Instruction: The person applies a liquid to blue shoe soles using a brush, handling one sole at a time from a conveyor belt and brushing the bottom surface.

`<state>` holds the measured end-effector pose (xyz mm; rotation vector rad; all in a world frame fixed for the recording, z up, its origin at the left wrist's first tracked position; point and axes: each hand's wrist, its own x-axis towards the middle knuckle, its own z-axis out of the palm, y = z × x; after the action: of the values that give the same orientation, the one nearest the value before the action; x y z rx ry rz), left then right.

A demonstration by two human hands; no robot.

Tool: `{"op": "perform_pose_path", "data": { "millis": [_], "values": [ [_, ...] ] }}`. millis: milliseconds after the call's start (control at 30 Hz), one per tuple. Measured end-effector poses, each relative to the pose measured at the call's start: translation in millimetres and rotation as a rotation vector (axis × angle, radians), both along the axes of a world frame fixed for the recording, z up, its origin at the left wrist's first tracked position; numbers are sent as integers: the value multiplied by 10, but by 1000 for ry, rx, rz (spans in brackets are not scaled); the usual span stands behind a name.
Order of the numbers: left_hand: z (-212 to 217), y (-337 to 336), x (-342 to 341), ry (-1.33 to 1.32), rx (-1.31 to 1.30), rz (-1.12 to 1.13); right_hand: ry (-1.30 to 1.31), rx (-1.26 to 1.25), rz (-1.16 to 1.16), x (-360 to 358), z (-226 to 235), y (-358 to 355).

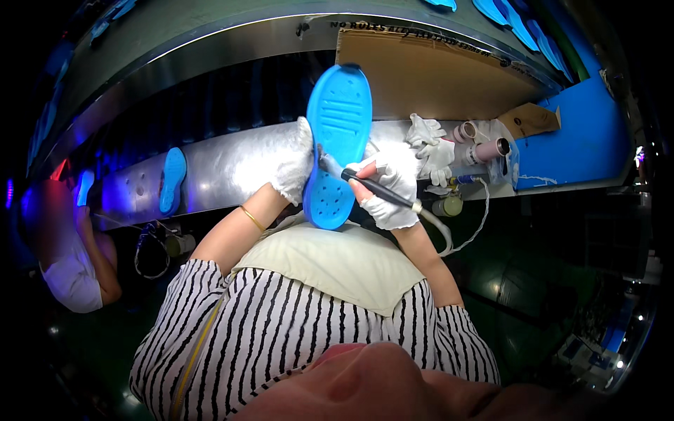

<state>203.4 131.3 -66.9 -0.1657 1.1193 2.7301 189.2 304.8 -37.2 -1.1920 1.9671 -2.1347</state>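
A bright blue shoe sole [340,116] stands tilted upright in front of me, showing its face with grooves and small holes. My left hand [293,163], in a white glove, is closed on the sole's left edge; some of its fingers are hidden behind it. My right hand [393,184] wears a white glove with bare fingertips and grips a black-handled brush [380,189]. A pale hose runs from the handle's rear end. The bristles touch or nearly touch the sole's left edge at its narrow middle; I cannot tell which.
A metal bench [225,158] runs across, with another blue sole [173,181] on its left. White gloves [434,147] and pink bottles [488,150] sit to the right. Behind stands a cardboard sheet [435,74], below a conveyor [232,24]. A co-worker [74,252] is at far left.
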Motion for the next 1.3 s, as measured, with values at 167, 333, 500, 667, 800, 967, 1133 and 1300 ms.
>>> {"op": "perform_pose_path", "data": {
  "millis": [167, 333, 500, 667, 800, 967, 1133, 1300],
  "values": [
    [144, -52, -121, 153, 241, 17, -244, -80, -7, -208, -26, 11],
    [154, -149, -309, 335, 474, -2, 152, 57, 79, -114, 261, -160],
    [394, -152, -325, 377, 478, 68, -240, -253, 68, -184, 230, -192],
    [398, -293, -454, 635, 402, 57, -222, -24, 152, -101, 268, -171],
    [476, -292, -438, 644, 422, 20, -479, -313, 159, -180, 188, -122],
    [516, -410, -485, 739, 269, -62, -309, 14, 178, -111, 207, -95],
    [516, -389, -558, 773, 246, -184, -717, -317, 491, -296, 122, -40],
    [544, -438, -612, 725, -74, -116, -152, 55, 126, -229, 195, -32]
  ]
}}
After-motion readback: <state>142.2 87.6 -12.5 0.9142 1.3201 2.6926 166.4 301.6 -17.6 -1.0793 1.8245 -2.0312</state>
